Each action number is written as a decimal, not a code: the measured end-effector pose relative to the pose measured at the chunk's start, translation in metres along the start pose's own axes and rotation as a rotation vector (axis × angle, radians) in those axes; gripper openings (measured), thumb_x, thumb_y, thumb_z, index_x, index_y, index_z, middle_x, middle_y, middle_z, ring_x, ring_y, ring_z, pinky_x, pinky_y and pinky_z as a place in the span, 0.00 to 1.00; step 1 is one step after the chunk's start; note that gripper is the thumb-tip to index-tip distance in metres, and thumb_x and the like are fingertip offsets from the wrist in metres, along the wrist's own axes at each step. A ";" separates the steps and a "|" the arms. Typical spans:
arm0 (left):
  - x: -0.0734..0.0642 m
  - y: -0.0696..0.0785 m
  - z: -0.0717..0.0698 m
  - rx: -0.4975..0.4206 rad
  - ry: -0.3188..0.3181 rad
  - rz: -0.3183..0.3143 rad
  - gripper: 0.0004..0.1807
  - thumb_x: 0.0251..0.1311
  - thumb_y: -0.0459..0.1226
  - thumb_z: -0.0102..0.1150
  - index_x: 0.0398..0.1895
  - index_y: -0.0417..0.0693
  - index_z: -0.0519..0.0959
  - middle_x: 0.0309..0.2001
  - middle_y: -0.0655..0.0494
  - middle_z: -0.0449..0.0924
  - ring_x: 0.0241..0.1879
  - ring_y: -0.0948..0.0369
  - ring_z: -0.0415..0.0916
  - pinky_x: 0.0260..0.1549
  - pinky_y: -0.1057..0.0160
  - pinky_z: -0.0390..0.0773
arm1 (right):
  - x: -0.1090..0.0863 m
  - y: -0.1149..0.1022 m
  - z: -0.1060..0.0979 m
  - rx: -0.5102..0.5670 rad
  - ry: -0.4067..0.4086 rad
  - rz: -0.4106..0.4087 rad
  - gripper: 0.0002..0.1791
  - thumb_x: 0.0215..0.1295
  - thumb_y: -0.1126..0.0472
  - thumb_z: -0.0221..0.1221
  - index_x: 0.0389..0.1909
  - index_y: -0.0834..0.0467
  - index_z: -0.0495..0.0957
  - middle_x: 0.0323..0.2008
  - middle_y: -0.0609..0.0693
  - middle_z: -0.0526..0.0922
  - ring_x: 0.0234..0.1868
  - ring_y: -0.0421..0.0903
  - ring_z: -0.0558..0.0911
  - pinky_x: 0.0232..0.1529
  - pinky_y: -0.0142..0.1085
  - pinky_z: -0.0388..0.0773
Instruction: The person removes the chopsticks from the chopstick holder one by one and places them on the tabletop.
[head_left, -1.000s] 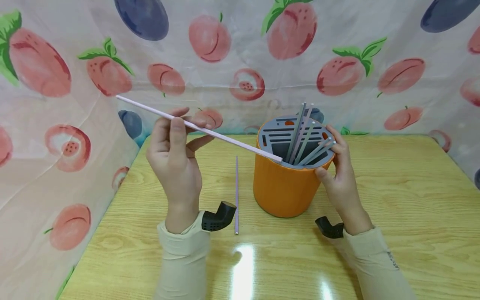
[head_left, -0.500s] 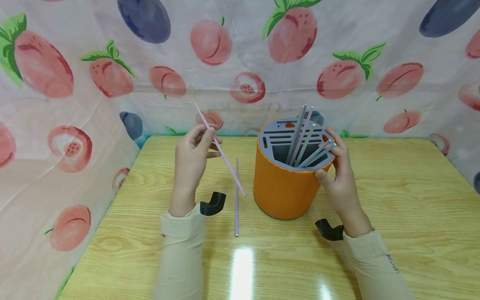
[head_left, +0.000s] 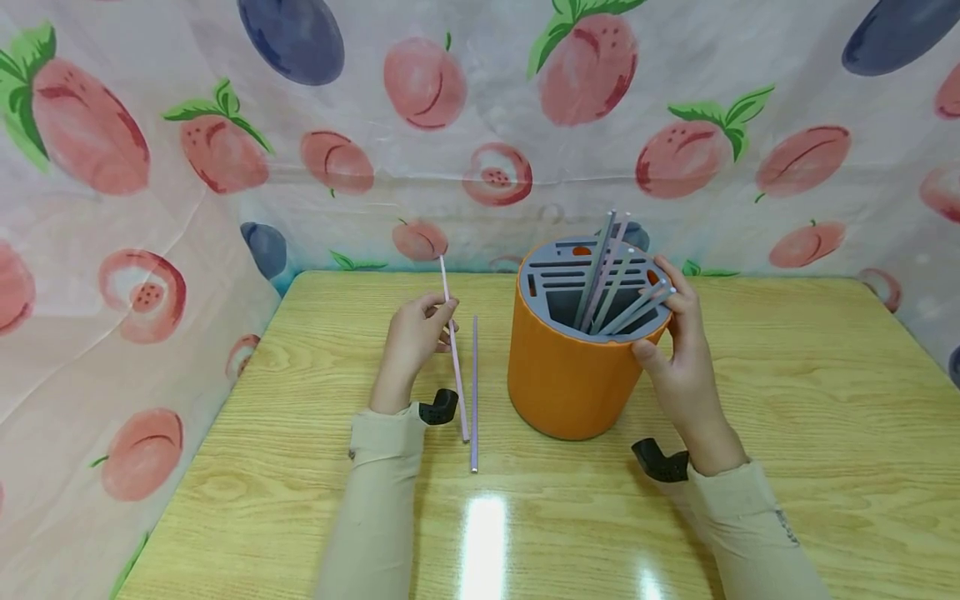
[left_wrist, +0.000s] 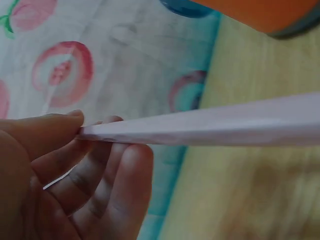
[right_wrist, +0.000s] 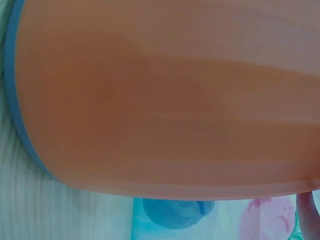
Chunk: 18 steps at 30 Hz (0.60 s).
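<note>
My left hand (head_left: 417,335) pinches a pale pink chopstick (head_left: 457,379) between thumb and fingers near its far end. The chopstick slants low over the table, its near end beside a light purple chopstick (head_left: 475,392) that lies there. In the left wrist view the pink chopstick (left_wrist: 225,122) runs from the fingertips out to the right. My right hand (head_left: 684,367) grips the rim of an orange utensil holder (head_left: 562,383), thumb in front and fingers round its far side. Several pastel chopsticks (head_left: 600,279) lean in the large front compartment of its grey slotted top.
The wood-grain table (head_left: 810,400) runs back to a fruit-print cloth (head_left: 585,158) hanging behind and at the left. A black wrist camera mount (head_left: 438,407) sits at the left cuff, another mount (head_left: 660,461) at the right one.
My left hand has come down and to the right, turning the pink chopstick from crosswise to nearly parallel with the purple one. My right hand has stayed on the holder.
</note>
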<state>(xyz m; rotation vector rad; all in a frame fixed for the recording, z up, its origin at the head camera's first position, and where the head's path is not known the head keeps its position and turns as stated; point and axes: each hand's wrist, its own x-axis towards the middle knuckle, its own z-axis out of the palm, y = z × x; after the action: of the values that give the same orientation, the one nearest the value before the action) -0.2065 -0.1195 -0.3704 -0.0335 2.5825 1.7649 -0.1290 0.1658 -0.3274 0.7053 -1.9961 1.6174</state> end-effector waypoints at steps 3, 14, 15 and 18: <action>0.005 -0.012 0.006 0.067 -0.062 -0.031 0.16 0.63 0.42 0.49 0.50 0.47 0.74 0.32 0.41 0.78 0.23 0.51 0.75 0.26 0.54 0.79 | 0.000 0.000 0.000 -0.005 0.002 -0.003 0.37 0.58 0.44 0.55 0.56 0.70 0.59 0.67 0.55 0.48 0.65 0.53 0.50 0.61 0.37 0.52; 0.006 -0.036 0.021 0.233 -0.159 -0.095 0.29 0.55 0.32 0.56 0.62 0.45 0.63 0.30 0.51 0.76 0.20 0.60 0.75 0.22 0.64 0.77 | -0.003 -0.002 0.002 0.000 0.009 -0.006 0.37 0.57 0.44 0.56 0.55 0.71 0.60 0.67 0.55 0.48 0.66 0.51 0.49 0.61 0.38 0.50; 0.006 -0.037 0.022 0.276 -0.159 -0.082 0.29 0.54 0.32 0.57 0.62 0.45 0.64 0.29 0.52 0.75 0.20 0.60 0.75 0.23 0.65 0.75 | -0.003 -0.002 0.002 0.001 0.009 -0.007 0.37 0.57 0.44 0.56 0.55 0.71 0.60 0.67 0.55 0.49 0.66 0.51 0.48 0.61 0.38 0.50; 0.006 -0.039 0.023 0.430 -0.152 -0.032 0.29 0.52 0.34 0.59 0.60 0.44 0.66 0.26 0.54 0.74 0.20 0.61 0.72 0.27 0.64 0.72 | -0.003 -0.003 0.003 0.004 0.010 -0.004 0.38 0.57 0.44 0.56 0.55 0.70 0.60 0.67 0.54 0.49 0.66 0.51 0.49 0.62 0.38 0.50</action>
<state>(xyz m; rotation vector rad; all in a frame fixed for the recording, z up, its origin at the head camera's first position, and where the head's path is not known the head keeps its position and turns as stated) -0.2112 -0.1126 -0.4148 0.0612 2.7629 1.1189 -0.1249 0.1625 -0.3279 0.7012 -1.9833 1.6203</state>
